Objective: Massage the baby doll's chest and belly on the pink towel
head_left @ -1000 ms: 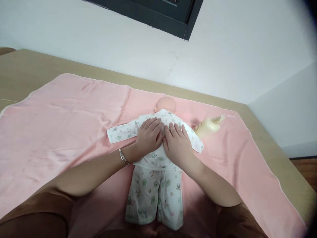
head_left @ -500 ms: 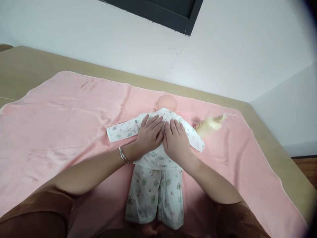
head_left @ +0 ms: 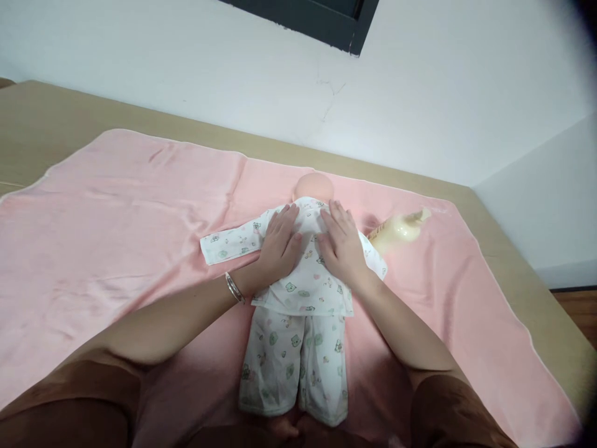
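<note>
A baby doll lies on a pink blanket, its bald head toward the wall and no face showing. It wears a white printed top and matching pants. My left hand lies flat on the left side of the top's upper back, fingers stretched out, a silver bracelet at the wrist. On the right side of the back rests my right hand, also flat, with its thumb apart from the fingers. Neither hand grips anything. The doll's right-side sleeve is partly hidden by my right hand.
A cream-coloured bottle lies on its side on the blanket, just right of the doll's sleeve. The wooden table shows around the blanket's edges. A white wall with a dark frame rises behind.
My hands, close together at the middle of the doll's back, have moved apart to either side. My right hand has also slid up toward the shoulder. The doll and bottle stay put.
</note>
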Tool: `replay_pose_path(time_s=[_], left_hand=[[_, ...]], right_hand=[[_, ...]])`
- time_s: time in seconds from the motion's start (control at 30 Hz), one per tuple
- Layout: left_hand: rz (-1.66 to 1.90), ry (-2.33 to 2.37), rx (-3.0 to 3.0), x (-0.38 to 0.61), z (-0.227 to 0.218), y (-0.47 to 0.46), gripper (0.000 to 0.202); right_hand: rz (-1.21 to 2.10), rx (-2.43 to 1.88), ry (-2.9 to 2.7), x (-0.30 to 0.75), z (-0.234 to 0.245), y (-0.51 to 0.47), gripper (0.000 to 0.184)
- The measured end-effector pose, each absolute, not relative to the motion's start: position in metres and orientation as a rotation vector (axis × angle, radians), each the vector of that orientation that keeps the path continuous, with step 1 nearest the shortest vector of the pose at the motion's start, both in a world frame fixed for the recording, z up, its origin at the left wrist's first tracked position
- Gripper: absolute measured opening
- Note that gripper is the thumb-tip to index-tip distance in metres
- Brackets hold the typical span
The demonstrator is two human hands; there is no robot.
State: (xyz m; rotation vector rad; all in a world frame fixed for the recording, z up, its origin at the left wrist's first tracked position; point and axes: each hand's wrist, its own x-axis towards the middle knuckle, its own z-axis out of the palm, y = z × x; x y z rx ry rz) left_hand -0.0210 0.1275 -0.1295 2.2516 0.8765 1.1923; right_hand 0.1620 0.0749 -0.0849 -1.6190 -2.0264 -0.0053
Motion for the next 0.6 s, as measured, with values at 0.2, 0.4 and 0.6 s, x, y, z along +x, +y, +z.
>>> replay_pose_path(time_s=[0.2,0.4,0.6], left_hand=[[1.315,0.827,2.211,-0.021,-0.134,0.128,0.051],[1.342,0.817,2.195,-0.020,-0.135,0.129,0.050],[1.332,0.830,2.177,-0.020,-0.132,0.129,0.049]], right_hand=[[0.047,-1.535,-2.057,0.160,-0.086,0.073,0.050],[0.036,-1.540,-2.219,0.155,-0.085,0.070,0.056],[-0.055,-1.551,-2.313,0.150,-0.069,0.064,0.054]])
